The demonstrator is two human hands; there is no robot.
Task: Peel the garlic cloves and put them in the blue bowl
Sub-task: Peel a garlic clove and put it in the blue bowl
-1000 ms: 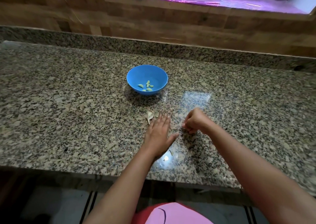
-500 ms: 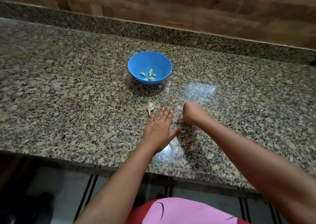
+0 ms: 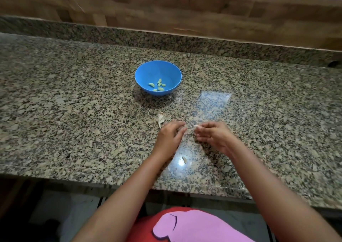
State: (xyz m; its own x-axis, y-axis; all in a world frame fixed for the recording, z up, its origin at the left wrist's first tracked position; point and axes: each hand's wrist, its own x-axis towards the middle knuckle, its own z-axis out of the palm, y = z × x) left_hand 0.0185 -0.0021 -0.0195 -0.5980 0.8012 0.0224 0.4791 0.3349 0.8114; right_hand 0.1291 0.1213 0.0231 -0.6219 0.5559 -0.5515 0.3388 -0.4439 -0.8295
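Head view. I see the granite counter [image 3: 74, 112] running the full width of the picture, its front edge close below my forearms and its raised back lip against the wooden wall [image 3: 166, 7].

The blue bowl [image 3: 148, 71] stands upright in the middle of the counter, well back from the front edge, with bare stone on every side. Several peeled garlic cloves [image 3: 158, 86] lie in its bottom.

My left hand [image 3: 169, 137] hangs just above the counter with fingers loosely bent and apart, and I see nothing gripped in it. A bundle of garlic skins [image 3: 160, 118] lies just beside its fingertips, between the hand and the bowl.

My right hand [image 3: 212, 134] is near the left, with a small gap between the two. Its fingertips pinch a pale garlic clove [image 3: 195, 127] at the end nearest the left hand.

A small skin scrap [image 3: 184, 160] lies nearer the front edge, between my forearms.
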